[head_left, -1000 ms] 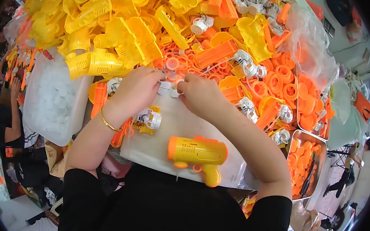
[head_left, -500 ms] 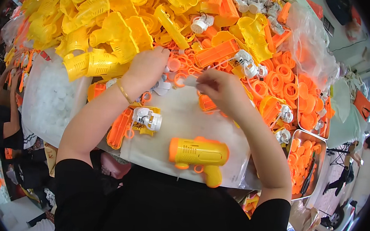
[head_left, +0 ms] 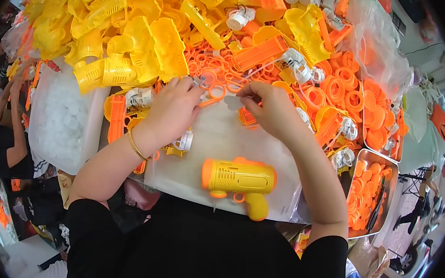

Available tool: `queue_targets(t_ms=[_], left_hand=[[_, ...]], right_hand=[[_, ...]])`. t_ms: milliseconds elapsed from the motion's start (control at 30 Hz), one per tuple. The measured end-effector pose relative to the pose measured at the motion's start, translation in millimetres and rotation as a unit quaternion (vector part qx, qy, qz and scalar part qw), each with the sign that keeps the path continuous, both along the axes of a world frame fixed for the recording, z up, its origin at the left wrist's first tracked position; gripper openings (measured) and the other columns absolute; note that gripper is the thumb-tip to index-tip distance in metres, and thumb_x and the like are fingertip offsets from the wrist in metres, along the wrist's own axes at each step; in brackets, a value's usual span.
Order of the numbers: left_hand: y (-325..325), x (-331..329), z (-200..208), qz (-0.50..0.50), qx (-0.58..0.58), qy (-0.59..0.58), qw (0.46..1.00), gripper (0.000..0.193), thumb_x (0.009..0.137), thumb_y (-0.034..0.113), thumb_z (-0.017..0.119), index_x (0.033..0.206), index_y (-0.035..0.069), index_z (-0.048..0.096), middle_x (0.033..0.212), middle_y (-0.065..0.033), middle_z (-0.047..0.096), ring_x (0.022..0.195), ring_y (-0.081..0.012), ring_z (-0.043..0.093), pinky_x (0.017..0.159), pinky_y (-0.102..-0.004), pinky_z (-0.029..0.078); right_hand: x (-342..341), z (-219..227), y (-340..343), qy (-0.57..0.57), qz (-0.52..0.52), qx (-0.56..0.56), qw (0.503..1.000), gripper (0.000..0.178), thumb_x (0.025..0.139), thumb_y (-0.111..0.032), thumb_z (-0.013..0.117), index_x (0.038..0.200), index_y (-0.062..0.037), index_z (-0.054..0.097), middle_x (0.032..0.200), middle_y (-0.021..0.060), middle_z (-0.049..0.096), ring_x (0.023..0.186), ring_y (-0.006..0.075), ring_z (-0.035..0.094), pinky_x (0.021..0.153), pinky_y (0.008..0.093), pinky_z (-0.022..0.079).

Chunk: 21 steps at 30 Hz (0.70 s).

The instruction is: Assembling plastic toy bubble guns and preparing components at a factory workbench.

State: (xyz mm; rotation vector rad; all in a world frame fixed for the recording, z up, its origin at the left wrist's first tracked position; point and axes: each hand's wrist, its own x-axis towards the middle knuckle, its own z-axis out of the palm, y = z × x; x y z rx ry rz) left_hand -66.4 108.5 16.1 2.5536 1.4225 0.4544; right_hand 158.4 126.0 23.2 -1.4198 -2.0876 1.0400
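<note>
My left hand (head_left: 171, 110) is curled palm down at the near edge of the pile, its fingertips beside an orange ring with a stem (head_left: 216, 92). Whatever it grips is hidden under the fingers. Across from it, my right hand (head_left: 267, 108) pinches a small thin grey piece (head_left: 232, 103) between thumb and fingers. Below both hands, a yellow and orange toy gun (head_left: 242, 180) lies on its side on the pale work surface (head_left: 222, 139). A yellow half shell with a white motor unit (head_left: 184, 140) sits partly behind my left wrist.
Yellow shells (head_left: 130, 41) are heaped at the far left, with orange rings (head_left: 335, 90) at the right. A translucent bin (head_left: 36, 122) of whitish pieces stands on the left. A metal tray (head_left: 386, 201) holds orange discs and dark tweezers. Another person's arm (head_left: 20, 126) shows far left.
My left hand has drawn back from the pile toward me, now covering part of the motor shell. My right hand keeps nearly the same place, with more of the grey piece showing.
</note>
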Motion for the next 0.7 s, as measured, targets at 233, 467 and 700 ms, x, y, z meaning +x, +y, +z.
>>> queue_targets(t_ms=[233, 467, 700], left_hand=[[9, 11, -18, -0.048, -0.012, 0.027, 0.998, 0.013, 0.072, 0.006, 0.063, 0.083, 0.001, 0.057, 0.09, -0.0144, 0.054, 0.092, -0.0321, 0.053, 0.076, -0.0413, 0.046], [6, 4, -1, 0.067, -0.218, -0.239, 0.944, 0.009, 0.084, 0.006, 0.059, 0.092, 0.001, 0.06, 0.081, -0.0055, 0.062, 0.072, -0.0152, 0.062, 0.064, -0.0283, 0.05], [-16, 0, 24, 0.05, -0.475, -0.383, 0.791, 0.029, 0.093, 0.009, 0.048, 0.12, 0.001, 0.056, 0.088, -0.0037, 0.064, 0.073, -0.0093, 0.062, 0.063, -0.0208, 0.052]], right_hand=[[17, 17, -45, 0.066, -0.04, -0.085, 0.993, 0.015, 0.085, -0.006, 0.06, 0.098, 0.0002, 0.064, 0.08, 0.0084, 0.065, 0.067, 0.0114, 0.063, 0.061, 0.0263, 0.049], [4, -8, -21, 0.023, -0.012, 0.03, 0.999, 0.011, 0.083, -0.007, 0.063, 0.092, -0.0006, 0.063, 0.073, 0.0066, 0.063, 0.066, 0.0126, 0.061, 0.058, 0.025, 0.048], [-12, 32, -32, 0.055, 0.113, 0.198, 0.972, 0.011, 0.079, -0.008, 0.066, 0.089, -0.009, 0.066, 0.079, 0.0071, 0.059, 0.062, 0.0228, 0.059, 0.055, 0.0306, 0.048]])
